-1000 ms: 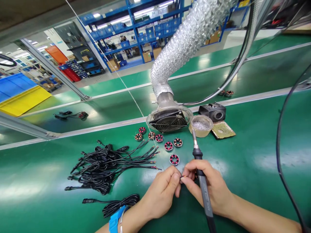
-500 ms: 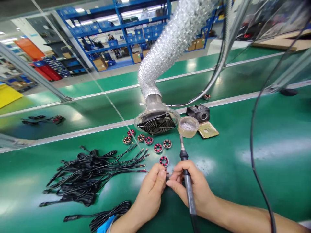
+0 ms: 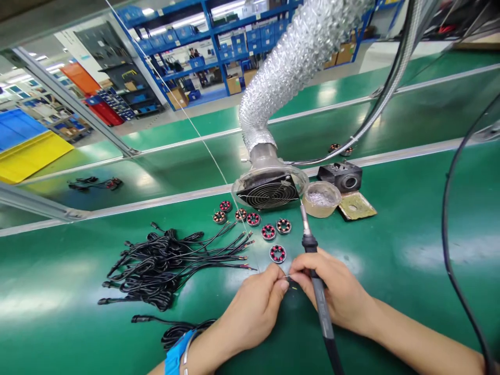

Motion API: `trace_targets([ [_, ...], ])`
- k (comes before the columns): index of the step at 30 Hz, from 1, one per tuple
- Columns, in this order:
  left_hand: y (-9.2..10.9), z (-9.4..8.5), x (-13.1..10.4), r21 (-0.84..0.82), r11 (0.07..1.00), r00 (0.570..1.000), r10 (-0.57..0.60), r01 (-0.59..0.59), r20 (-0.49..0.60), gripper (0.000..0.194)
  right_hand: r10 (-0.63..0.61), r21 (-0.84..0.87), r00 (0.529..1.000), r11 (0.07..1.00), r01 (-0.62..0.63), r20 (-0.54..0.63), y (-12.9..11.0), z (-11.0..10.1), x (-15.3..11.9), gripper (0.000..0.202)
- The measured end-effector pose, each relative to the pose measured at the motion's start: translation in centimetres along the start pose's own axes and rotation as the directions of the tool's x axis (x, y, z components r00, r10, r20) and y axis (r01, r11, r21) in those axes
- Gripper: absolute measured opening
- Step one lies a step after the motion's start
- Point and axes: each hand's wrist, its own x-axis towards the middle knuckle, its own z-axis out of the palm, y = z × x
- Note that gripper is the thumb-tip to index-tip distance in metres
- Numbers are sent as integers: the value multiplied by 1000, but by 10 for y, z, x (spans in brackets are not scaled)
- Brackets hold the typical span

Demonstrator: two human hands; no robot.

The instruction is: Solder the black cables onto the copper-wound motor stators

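Observation:
My left hand (image 3: 255, 302) is closed in a pinch, its fingertips on a thin pale wire (image 3: 288, 276). The strand bridges the small gap to my right hand (image 3: 339, 291), whose thumb and forefinger pinch its other side. A soldering iron (image 3: 321, 302) also rests in my right hand, its tip pointing away from me, beside a round tub (image 3: 322, 200) of silvery material. Just beyond my fingertips lies a ring-shaped coil with red windings (image 3: 277, 254). Small yellowish wire ends (image 3: 294, 288) show under the right fingers. Whatever lies inside my left palm is hidden.
Several black cables (image 3: 156, 271) with bared ends lie at left; another coiled cable (image 3: 175, 333) is by my left wrist. Several wound coils (image 3: 268, 232) sit below a fume extractor hood (image 3: 269, 192). A sponge tray (image 3: 356, 206) and black iron stand (image 3: 341, 177) are at right.
The view has shifted, so the bench things appear further right. My fingertips have changed position, and the thin wire now shows between them. The iron is still in my right hand.

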Motion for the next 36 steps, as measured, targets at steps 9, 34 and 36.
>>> trace_targets([
  [9,-8,-5,4,-198,979,998,-45,55,53,25,-34,35,996,999,31,86,5,-9,-1,19],
  [34,-18,12,27,-574,806,986,-168,146,15,17,338,100,914,941,-323,-227,-18,-41,-33,32],
  [36,-19,12,23,-558,817,986,-168,146,13,18,409,190,878,909,-370,-247,-13,-37,-42,23],
])
